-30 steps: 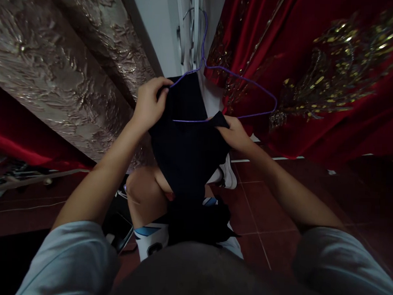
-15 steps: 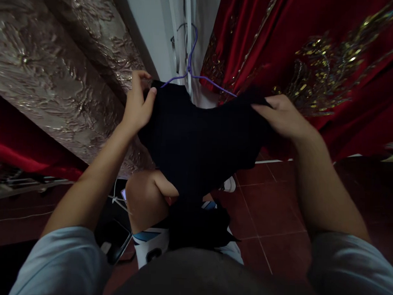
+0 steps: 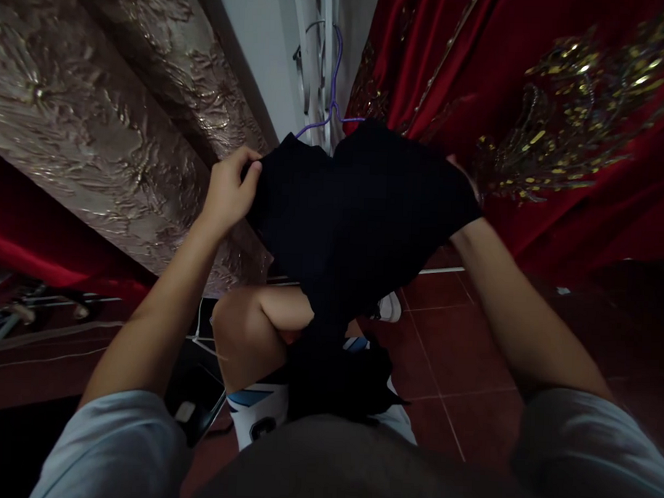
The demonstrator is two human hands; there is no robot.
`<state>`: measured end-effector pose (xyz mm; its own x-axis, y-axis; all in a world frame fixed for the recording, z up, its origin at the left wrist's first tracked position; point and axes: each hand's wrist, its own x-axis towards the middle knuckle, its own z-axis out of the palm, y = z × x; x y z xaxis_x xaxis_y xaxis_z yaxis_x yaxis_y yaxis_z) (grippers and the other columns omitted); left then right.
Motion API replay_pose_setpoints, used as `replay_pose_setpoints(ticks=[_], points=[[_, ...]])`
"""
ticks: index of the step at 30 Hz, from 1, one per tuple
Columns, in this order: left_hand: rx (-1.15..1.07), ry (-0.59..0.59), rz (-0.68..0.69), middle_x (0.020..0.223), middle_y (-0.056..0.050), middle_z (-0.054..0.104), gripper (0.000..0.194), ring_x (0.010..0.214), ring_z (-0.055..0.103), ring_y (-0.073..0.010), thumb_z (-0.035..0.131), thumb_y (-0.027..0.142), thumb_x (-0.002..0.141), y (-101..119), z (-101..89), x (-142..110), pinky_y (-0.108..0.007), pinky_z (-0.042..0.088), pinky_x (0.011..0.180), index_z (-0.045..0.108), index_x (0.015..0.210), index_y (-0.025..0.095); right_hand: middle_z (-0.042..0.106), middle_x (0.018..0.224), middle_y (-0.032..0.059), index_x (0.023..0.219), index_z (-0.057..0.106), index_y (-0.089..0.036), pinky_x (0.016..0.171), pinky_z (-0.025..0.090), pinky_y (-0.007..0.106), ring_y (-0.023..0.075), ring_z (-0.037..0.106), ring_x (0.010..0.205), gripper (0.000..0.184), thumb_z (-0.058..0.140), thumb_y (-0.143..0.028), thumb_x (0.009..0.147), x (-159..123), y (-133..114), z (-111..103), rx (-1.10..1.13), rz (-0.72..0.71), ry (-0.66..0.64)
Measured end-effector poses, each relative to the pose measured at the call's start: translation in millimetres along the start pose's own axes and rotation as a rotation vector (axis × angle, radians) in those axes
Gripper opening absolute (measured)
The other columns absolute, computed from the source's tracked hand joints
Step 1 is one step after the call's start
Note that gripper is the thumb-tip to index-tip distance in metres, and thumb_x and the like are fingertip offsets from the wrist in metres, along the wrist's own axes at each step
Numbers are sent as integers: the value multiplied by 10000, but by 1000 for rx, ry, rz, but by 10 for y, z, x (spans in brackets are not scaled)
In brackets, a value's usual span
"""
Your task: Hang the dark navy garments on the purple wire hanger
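Note:
A dark navy or black garment [image 3: 344, 206] is spread between my hands, its top on a purple wire hanger [image 3: 334, 82] that hangs by its hook from a white metal stand. My left hand [image 3: 233, 184] pinches the garment's left edge between thumb and fingers. At the other side my right hand [image 3: 461, 173] is mostly hidden behind the cloth; only part of it shows past the edge, so its fingers cannot be made out. The garment's lower end falls toward my lap, where more black cloth [image 3: 338, 380] lies.
White metal uprights [image 3: 328, 53] stand straight ahead. An embossed beige curtain [image 3: 123, 140] hangs at left, and red cloth with gold sequins [image 3: 559, 126] at right. Red floor tiles [image 3: 443, 340] lie below. A dark open case or tray [image 3: 196, 404] sits beside my knee.
My right hand has gone from gripping the right shoulder in plain sight to behind the cloth, which now covers more of the hanger's right arm. My left hand has shifted slightly down.

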<state>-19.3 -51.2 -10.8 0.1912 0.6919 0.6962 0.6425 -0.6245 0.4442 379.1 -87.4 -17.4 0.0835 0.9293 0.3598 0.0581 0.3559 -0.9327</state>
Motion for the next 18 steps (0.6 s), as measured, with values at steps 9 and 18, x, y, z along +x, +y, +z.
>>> replay_pose_setpoints(ticks=[9, 18], points=[[-128, 150, 89, 1272, -65, 650, 402, 1258, 560, -256, 635, 561, 967, 416, -1, -50, -437, 429, 1095, 643, 1204, 236, 579, 619, -16, 705, 640, -170, 535, 347, 229, 83, 489, 568, 60, 613, -135, 664, -368, -632, 241, 153, 9, -76], [-672, -245, -200, 1039, -83, 744, 361, 922, 720, -203, 587, 497, 1002, 1048, -131, -145, -352, 565, 836, 678, 1205, 213, 521, 730, -2, 912, 582, -261, 552, 406, 287, 164, 487, 644, 119, 572, -259, 794, -1109, -466, 747, 72, 45, -39]])
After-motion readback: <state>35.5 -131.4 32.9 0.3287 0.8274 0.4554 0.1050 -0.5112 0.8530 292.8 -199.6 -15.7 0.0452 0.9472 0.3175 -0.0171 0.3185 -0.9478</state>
